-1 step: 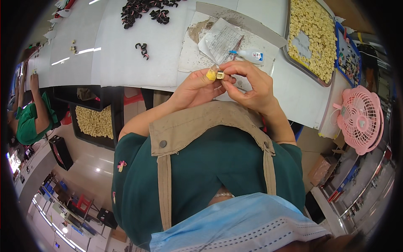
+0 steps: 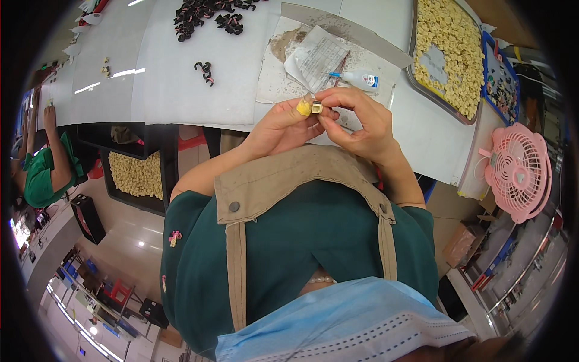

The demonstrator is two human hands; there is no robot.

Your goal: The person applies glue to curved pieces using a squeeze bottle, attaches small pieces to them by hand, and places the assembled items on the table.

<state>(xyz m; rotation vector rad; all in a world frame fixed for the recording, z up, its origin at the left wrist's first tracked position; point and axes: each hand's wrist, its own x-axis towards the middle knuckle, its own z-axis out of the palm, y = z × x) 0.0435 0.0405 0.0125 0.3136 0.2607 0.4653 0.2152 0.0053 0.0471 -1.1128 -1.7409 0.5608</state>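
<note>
Both hands meet over the near edge of the white table, holding a small pale-yellow piece [image 2: 316,108] with a square hollow facing up. My left hand [image 2: 277,128] is closed on its left side; a yellow finger cover [image 2: 303,107] wraps the thumb tip. My right hand [image 2: 366,123] pinches the piece from the right with thumb and forefinger. A little dark part shows near the right fingertips, too small to name. Just beyond the hands, a white glue bottle with a blue tip [image 2: 360,79] lies on its side, beside a crumpled printed paper [image 2: 318,57].
A stained cardboard tray [image 2: 269,84] lies under the paper. Black curled pieces [image 2: 192,21] are heaped far left. At right stand a metal tray of yellow pieces [image 2: 469,112], a blue tray [image 2: 512,108] and a pink fan [image 2: 517,172]. A black crate [image 2: 167,202] sits lower left; a co-worker [image 2: 45,175] is beyond.
</note>
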